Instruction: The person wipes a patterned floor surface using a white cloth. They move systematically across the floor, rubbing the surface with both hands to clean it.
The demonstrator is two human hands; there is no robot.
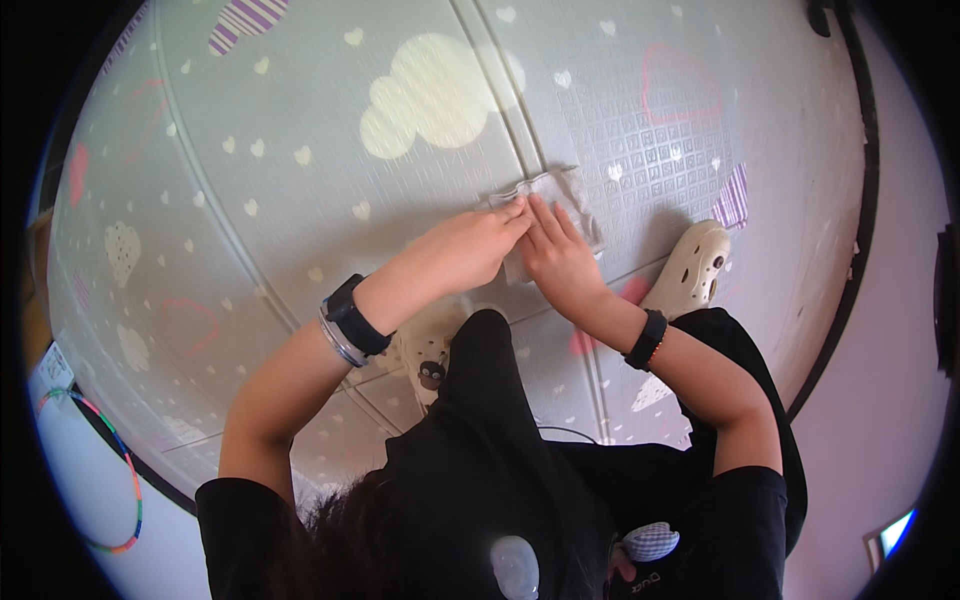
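A light grey cloth (576,196) lies rumpled on a grey play mat (420,247) printed with hearts and clouds, across a seam in it. My right hand (559,251) presses flat on this cloth, fingers stretched forward. From the left, my left hand (476,244) reaches in, its fingertips against the right hand's fingers over the cloth. Its palm side and some fingers are hidden, so its grip on the cloth cannot be made out. The cloth's near part is partly covered by both hands.
Two cream clogs with holes, a right clog (694,262) and a left clog (424,356), stand on the mat around my bent knees. Black skirting (870,180) edges the wall at right. A multicoloured hoop (135,480) leans at lower left.
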